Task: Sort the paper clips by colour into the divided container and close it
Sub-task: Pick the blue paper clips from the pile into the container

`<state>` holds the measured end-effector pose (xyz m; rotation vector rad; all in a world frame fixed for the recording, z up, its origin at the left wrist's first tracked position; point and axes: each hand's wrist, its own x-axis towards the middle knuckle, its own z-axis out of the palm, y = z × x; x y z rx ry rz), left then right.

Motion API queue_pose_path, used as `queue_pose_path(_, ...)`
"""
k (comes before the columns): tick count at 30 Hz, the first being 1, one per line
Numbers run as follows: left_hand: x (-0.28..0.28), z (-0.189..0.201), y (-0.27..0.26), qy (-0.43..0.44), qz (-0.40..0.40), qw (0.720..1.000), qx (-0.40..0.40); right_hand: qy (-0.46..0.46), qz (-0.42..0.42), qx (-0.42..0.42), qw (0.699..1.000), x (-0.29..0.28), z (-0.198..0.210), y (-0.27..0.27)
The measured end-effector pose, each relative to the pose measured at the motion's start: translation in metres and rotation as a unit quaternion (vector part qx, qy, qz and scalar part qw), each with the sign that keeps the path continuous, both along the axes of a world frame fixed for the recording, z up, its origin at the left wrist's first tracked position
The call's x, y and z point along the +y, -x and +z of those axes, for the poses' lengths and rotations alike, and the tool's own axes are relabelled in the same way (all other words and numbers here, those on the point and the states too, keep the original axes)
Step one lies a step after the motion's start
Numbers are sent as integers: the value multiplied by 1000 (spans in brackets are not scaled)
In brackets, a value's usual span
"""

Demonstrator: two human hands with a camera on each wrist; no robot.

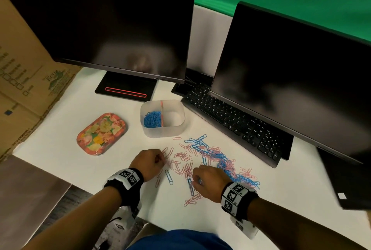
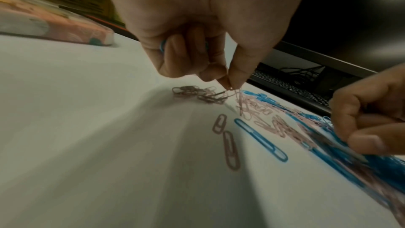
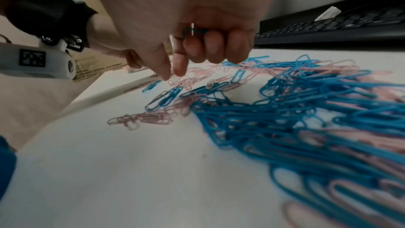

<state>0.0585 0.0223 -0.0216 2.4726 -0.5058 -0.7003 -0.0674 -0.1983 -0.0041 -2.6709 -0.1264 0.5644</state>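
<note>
Pinching a pink clip (image 2: 237, 100) at its top end between thumb and forefinger, the left hand (image 1: 148, 163) points fingers down over the counter (image 1: 80, 169); the clip dangles, long axis near vertical. Right hand (image 1: 208, 179) is knuckles up, fingers curled around blue clips (image 3: 194, 30), forefinger and thumb reaching down. Mixed pile of clips (image 1: 212, 157) lies between and beyond both hands. Divided container (image 1: 162, 118) sits farther ahead, blue clips in its left compartment; lid (image 1: 101, 133) left of it.
</note>
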Motion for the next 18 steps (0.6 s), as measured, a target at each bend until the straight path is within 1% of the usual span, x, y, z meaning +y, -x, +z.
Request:
queue_pose_path(2, -1, -1, 0, -7, 15, 1000, -4, 28, -18, 18, 999, 6, 1, 0)
queue_pose_path(5, -7, 0, 4, -13, 14, 1000, -17, 78, -7, 46, 996, 17, 0, 0)
queue_pose_path(7, -10, 2, 8, -6, -6, 999, -32, 86, -11, 47, 995, 23, -3, 0)
queue_pose_path(8, -11, 3, 9, -11, -36, 998, -43, 81, -19, 47, 995, 24, -4, 0)
queue_pose_path(11, -9, 3, 17, -47, -170, 982, -60, 41, -52, 53, 996, 23, -8, 0)
queue_pose_path(12, -7, 3, 19, -64, -200, 976, -62, 19, -64, 60, 996, 21, -8, 0)
queue_pose_path(13, -6, 2, 20, -75, -218, 971, -64, -3, -76, 65, 995, 19, -10, 0)
queue_pose_path(15, -6, 1, 21, -88, -231, 967, -61, -50, -102, 82, 990, 14, -12, -1)
queue_pose_path(18, -7, -1, 20, -101, -241, 963, -65, -115, -172, 78, 975, 3, -13, -3)
